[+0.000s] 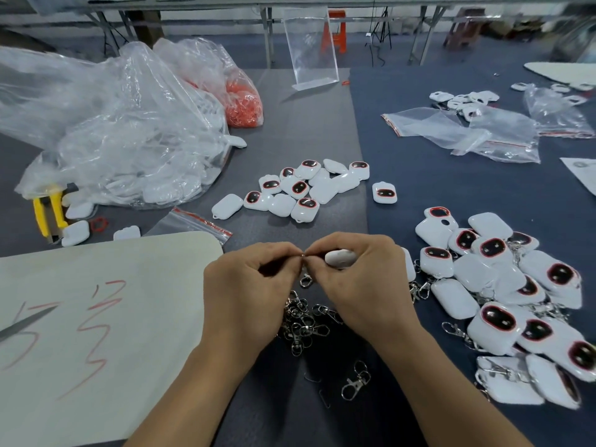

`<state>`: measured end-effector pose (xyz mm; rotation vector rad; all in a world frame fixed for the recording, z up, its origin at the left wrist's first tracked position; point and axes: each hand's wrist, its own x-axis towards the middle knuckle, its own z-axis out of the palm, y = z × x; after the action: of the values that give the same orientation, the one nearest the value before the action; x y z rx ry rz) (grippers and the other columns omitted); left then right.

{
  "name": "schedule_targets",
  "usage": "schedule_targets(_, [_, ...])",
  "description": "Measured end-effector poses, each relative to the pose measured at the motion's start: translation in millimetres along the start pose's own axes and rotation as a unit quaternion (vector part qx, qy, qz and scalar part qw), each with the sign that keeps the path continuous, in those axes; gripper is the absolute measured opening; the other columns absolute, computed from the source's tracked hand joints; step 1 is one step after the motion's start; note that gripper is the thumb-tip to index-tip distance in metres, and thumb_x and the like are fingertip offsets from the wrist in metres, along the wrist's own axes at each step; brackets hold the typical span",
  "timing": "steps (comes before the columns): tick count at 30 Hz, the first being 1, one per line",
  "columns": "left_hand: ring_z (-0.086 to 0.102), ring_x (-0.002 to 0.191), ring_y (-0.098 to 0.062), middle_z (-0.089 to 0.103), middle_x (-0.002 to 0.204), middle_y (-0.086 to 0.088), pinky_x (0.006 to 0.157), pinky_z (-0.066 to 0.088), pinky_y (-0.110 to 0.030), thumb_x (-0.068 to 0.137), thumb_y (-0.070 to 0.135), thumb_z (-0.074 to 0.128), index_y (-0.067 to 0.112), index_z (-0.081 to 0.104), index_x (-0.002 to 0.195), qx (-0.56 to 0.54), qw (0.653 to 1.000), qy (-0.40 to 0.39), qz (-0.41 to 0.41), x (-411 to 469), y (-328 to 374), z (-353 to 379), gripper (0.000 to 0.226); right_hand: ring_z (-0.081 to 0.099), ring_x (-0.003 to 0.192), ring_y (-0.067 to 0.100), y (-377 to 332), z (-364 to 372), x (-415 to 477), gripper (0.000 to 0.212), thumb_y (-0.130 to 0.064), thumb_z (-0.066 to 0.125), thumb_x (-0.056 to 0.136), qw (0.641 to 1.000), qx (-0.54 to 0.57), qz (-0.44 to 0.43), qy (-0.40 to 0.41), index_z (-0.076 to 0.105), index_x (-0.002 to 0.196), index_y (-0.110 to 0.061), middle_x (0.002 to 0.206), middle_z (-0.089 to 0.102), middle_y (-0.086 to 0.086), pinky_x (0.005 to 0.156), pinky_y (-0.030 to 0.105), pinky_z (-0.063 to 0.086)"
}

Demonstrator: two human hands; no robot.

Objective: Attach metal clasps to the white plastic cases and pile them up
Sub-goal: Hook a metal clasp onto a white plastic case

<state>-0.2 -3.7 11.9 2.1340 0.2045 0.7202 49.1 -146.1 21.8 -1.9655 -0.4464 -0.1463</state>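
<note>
Slippage is risked: the clasp is merely pinched by the left grip, the case grasped by the right grip.

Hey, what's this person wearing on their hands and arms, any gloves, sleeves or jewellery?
Nothing shows. The left hand and right hand are bare: no gloves, rings or tape. The left forearm and right forearm are uncovered down to the picture's bottom edge, with no sleeve, watch or bracelet in view.

The left hand and right hand are bare, with bare forearms showing below them.
</note>
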Motion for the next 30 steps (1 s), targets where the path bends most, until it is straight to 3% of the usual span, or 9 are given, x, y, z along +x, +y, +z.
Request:
schedule_targets(4, [0.070, 0.070, 0.005, 0.073, 0.075, 0.026, 0.066, 0.050, -0.008, 0.077, 0.011, 0.084, 0.040, 0.078, 0.079, -0.048, 0.998, -0.008, -0.030, 2.6, -0.7, 1.2, 0.029, 0.063, 0.053, 0.004, -0.4, 1.5, 0.8, 0.017, -0.013, 0.080, 0.079, 0.999, 0.033, 0.032, 0.003, 0.077, 0.070, -0.027, 0.058, 0.069, -0.012, 0.050, 0.011, 0.043])
schedule_targets(9, [0.070, 0.063, -0.001, 0.074, 0.068, 0.017, 0.061, 0.051, -0.011, 0.077, 0.008, 0.084, 0.036, 0.078, 0.072, -0.095, 0.993, -0.023, -0.065, 4.9, -1.4, 1.1, 0.029, 0.062, 0.055, 0.007, 1.0, 4.3, 3.4, 0.020, -0.007, 0.077, 0.076, 0.988, 0.119, 0.103, 0.000, 0.078, 0.067, -0.024, 0.060, 0.071, -0.003, 0.055, 0.025, 0.050])
schedule_targets(15, [0.069, 0.063, 0.003, 0.071, 0.068, 0.024, 0.061, 0.052, -0.012, 0.074, 0.024, 0.077, 0.040, 0.076, 0.076, -0.058, 0.997, -0.014, -0.043, 1.8, 3.2, -0.2, 0.016, 0.068, 0.061, 0.004, 1.6, 5.7, 0.4, 0.017, -0.013, 0.083, 0.079, 0.995, 0.052, 0.080, 0.013, 0.078, 0.072, -0.028, 0.063, 0.071, -0.014, 0.054, 0.012, 0.049])
schedule_targets(20, [0.071, 0.065, 0.001, 0.074, 0.070, 0.020, 0.063, 0.052, -0.012, 0.077, 0.008, 0.083, 0.038, 0.078, 0.073, -0.075, 0.996, -0.026, -0.047, 4.3, -0.8, 0.7, 0.030, 0.063, 0.055, 0.005, 4.3, 5.4, 3.4, 0.020, -0.009, 0.078, 0.078, 0.991, 0.096, 0.089, 0.015, 0.078, 0.068, -0.026, 0.060, 0.070, -0.006, 0.052, 0.018, 0.048])
schedule_targets(25, [0.070, 0.063, 0.000, 0.074, 0.068, 0.017, 0.060, 0.051, -0.012, 0.076, 0.005, 0.081, 0.038, 0.079, 0.079, -0.094, 0.993, -0.051, -0.046, 6.2, -1.9, -1.0, 0.033, 0.059, 0.053, 0.006, 7.7, 3.3, 6.5, 0.015, -0.011, 0.078, 0.076, 0.981, 0.139, 0.130, -0.031, 0.078, 0.069, -0.024, 0.059, 0.070, -0.001, 0.052, 0.025, 0.048])
schedule_targets(30, [0.060, 0.052, 0.002, 0.072, 0.061, 0.010, 0.051, 0.045, -0.014, 0.068, 0.019, 0.076, 0.038, 0.079, 0.072, -0.115, 0.988, -0.083, -0.063, 5.6, -1.0, -2.1, 0.019, 0.056, 0.051, 0.011, 9.4, -1.9, 8.0, 0.020, -0.005, 0.075, 0.079, 0.978, 0.135, 0.137, -0.074, 0.078, 0.069, -0.022, 0.057, 0.068, 0.000, 0.049, 0.027, 0.046])
